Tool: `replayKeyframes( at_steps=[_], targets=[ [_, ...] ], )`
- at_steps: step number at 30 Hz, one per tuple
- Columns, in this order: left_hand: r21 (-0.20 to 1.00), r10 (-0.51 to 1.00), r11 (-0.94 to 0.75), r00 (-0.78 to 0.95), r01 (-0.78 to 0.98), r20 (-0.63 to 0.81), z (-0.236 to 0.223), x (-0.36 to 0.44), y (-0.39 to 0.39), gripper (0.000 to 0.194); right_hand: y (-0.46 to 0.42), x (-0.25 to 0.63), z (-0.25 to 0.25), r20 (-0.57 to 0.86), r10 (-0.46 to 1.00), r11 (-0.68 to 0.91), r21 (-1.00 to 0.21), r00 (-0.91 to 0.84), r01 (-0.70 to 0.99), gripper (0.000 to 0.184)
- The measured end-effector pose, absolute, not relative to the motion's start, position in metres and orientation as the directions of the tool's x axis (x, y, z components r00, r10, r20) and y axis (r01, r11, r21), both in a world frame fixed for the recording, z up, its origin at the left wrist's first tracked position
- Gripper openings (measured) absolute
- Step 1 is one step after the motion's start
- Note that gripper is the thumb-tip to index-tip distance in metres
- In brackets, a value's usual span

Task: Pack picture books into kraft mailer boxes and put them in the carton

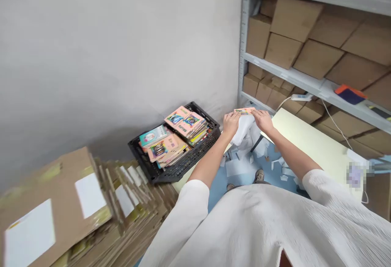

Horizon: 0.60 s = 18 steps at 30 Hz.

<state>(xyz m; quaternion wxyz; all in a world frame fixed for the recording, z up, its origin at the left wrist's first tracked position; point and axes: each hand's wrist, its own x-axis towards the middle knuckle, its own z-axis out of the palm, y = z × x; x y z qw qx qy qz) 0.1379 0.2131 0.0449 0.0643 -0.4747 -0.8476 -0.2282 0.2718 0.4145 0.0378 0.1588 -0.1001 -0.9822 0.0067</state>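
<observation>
My left hand (231,123) and my right hand (262,120) are both stretched out in front of me and closed on a small pink picture booklet (244,111) together with a white wrapper (243,130) that hangs down below it. To the left stands a black plastic crate (183,165) filled with several stacks of similar colourful booklets (183,122).
Flattened cardboard mailers (76,206) with white labels are piled at lower left. A pale table (308,141) runs to the right. Metal shelving (305,79) with brown boxes fills the upper right. White paper scraps (241,165) lie on the blue floor by my shoes.
</observation>
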Motion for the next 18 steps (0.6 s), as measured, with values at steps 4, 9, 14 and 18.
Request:
replayKeyframes(
  at_steps=[4,9,14,18],
  targets=[
    [0.310,0.834,0.354,-0.448,0.882,0.323,0.046,0.168,0.278,0.044,0.463,0.324,0.032,0.326,0.299,0.953,-0.060,-0.897,0.296,0.047],
    [0.312,0.886,0.286,-0.374,0.906,0.275,0.038,0.211,0.363,0.045,0.531,0.384,0.022,0.320,0.387,0.921,-0.097,-0.865,0.376,0.048],
    [0.328,0.932,0.229,-0.304,0.916,0.198,0.022,0.253,0.440,0.051,0.592,0.438,0.014,0.189,0.482,0.876,-0.134,-0.856,0.464,0.050],
    [0.334,0.958,0.196,-0.253,0.922,0.135,0.010,0.281,0.484,0.057,0.629,0.474,0.001,0.136,0.529,0.847,-0.144,-0.838,0.511,0.051]
  ],
)
